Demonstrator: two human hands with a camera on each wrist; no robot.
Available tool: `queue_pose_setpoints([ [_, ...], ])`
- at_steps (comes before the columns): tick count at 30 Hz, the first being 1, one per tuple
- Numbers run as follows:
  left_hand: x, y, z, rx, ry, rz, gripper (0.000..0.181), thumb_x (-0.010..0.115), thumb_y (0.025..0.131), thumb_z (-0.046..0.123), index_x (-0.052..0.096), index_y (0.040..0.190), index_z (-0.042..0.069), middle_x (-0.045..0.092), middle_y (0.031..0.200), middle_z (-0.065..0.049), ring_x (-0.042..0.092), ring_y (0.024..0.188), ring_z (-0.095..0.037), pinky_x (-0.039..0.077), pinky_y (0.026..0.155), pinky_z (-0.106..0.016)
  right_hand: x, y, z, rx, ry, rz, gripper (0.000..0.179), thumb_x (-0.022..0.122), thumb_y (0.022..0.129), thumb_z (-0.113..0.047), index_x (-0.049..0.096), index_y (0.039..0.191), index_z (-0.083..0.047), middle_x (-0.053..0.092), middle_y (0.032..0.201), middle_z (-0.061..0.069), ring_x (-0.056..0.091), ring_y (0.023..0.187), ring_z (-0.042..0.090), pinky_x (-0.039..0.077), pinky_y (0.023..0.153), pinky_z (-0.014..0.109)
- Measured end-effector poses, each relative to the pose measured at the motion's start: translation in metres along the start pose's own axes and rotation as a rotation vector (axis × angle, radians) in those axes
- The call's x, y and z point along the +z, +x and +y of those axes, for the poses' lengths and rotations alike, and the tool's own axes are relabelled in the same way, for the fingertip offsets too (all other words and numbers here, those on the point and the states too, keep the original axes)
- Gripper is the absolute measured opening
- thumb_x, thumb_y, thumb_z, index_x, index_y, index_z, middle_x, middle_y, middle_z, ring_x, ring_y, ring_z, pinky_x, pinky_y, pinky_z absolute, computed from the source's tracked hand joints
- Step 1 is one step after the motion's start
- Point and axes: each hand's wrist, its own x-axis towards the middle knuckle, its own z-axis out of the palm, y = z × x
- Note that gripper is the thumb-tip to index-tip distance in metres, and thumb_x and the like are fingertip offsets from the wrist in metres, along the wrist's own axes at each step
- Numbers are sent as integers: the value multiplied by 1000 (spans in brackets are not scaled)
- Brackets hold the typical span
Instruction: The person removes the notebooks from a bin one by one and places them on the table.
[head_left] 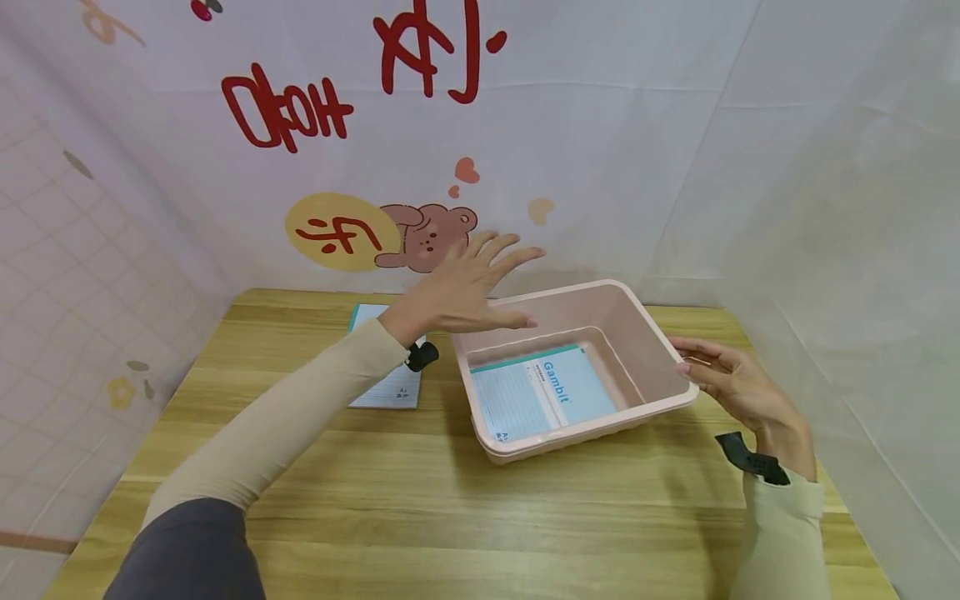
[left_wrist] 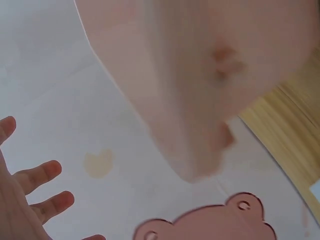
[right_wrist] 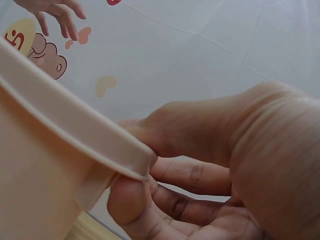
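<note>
A pale pink plastic bin stands on the table, with a blue-and-white "Gambit" notebook lying flat inside it. My right hand pinches the bin's right rim between thumb and fingers; the right wrist view shows this grip on the rim up close. Over the bin's far left corner hovers my left hand, fingers spread and holding nothing. Its fingers also spread at the edge of the left wrist view, apart from the blurred bin. A second notebook lies left of the bin, partly hidden by my left forearm.
The wood-grain table reaches back to a white cloth backdrop printed with red characters and a bear. More cloth hangs along the left and right sides. Each wrist wears a black strap.
</note>
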Motion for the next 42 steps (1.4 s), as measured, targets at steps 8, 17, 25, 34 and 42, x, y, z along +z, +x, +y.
queue_pose_setpoints([
  [8,4,18,23,57,0,-63,96,50,82,88,16,161,45,20,169,-2,17,156,-29,23,121,-62,-1,0,1,1,1,-3,47,46,103,11,43,149,9,64,137,0,66,117,9,55,93,21],
  [17,17,37,52,115,20,-116,97,44,79,93,13,160,50,17,169,1,13,157,-22,19,125,-55,0,-2,0,2,7,-4,46,47,102,11,44,148,8,64,137,0,66,117,9,55,93,21],
  [25,35,57,71,253,19,-130,93,45,83,89,18,160,45,21,167,0,16,155,-20,22,124,-46,-1,-3,2,9,-1,-3,46,46,103,10,45,149,7,63,137,0,66,116,9,56,92,21],
  [34,62,77,84,320,55,-168,88,45,89,82,17,162,42,21,168,-2,15,156,-20,20,124,-50,-1,-2,1,19,-13,7,45,47,104,9,44,149,7,62,139,-1,66,117,9,57,90,23],
  [42,89,88,83,373,58,-151,79,49,92,76,27,159,40,33,157,2,24,150,-18,22,123,-45,-1,0,2,18,-10,1,45,45,104,8,44,149,6,62,138,-2,65,119,7,56,92,22],
])
